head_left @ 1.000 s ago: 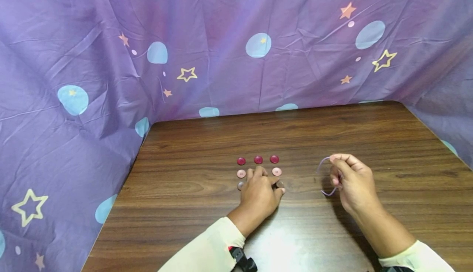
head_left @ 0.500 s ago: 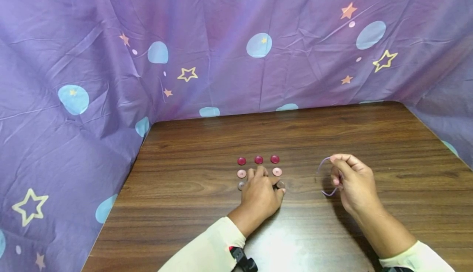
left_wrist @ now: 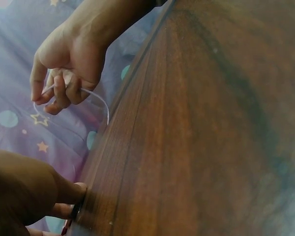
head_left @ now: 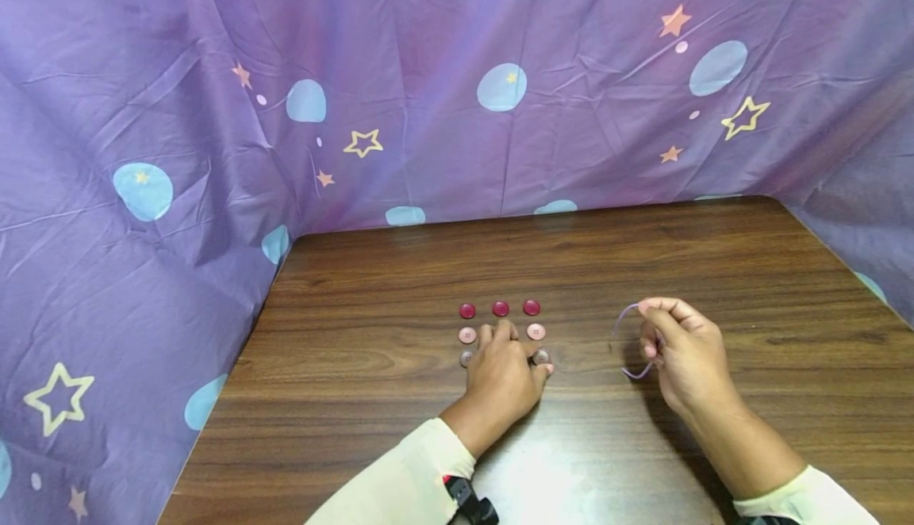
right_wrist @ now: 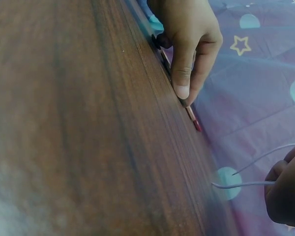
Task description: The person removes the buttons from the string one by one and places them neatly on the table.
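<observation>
My left hand [head_left: 500,374] reaches over a small grid of buttons. Its thumb and index finger pinch a brownish-grey button [head_left: 541,357] by the edges, at or close to the tabletop. To the left, another greyish button [head_left: 466,359] is partly covered by the hand. One pink button [head_left: 467,335] lies on either side of my fingers, and three dark red buttons form the back row, the middle one [head_left: 501,308] in full view. What lies under the palm is hidden. Off to the right, my right hand [head_left: 689,358] holds a thin purple cord [head_left: 625,317] above the table, both ends hanging out.
The brown wood-grain table [head_left: 371,430] stretches out on all sides of the buttons. A purple cloth [head_left: 428,49] printed with stars and blue spots hangs behind it and along its sides. Black wrist devices sit on both arms, the left one [head_left: 469,501] showing more fully.
The brownish-grey button, tilted a second ago, now lies flatter with its face showing between the left thumb and index finger. My right hand and the cord have stayed in place.
</observation>
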Available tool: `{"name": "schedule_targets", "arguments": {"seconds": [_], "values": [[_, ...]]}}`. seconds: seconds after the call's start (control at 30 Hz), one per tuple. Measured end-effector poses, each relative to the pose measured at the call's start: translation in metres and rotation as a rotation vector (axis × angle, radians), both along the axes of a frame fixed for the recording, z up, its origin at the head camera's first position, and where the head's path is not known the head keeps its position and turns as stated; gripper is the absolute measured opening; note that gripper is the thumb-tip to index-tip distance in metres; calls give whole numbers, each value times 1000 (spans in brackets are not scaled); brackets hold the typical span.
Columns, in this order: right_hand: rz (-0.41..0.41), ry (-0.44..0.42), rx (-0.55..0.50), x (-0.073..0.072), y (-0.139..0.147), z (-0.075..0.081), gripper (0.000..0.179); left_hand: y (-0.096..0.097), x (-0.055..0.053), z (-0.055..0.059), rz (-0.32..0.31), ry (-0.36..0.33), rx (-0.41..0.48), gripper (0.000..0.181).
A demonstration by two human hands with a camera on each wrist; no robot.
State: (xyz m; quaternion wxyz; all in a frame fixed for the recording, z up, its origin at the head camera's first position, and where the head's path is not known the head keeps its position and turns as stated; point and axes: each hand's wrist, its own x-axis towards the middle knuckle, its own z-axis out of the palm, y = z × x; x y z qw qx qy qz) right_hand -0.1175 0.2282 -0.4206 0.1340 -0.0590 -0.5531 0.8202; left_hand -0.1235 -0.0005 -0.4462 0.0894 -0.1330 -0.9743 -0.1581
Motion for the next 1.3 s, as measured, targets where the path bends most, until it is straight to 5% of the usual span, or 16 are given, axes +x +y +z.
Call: {"name": "schedule_targets", "arguments": {"seconds": [0.53,0.87,1.3], "values": [[-33,-136,95,-5,5,0,29,-2,2,1,-21,53,140,35],[26,-176,182,-6,8,-1,27,-19,-1,2,-21,208,263,28],[-23,-324,287,-7,13,-1,28,-49,-8,0,44,195,377,31]]}}
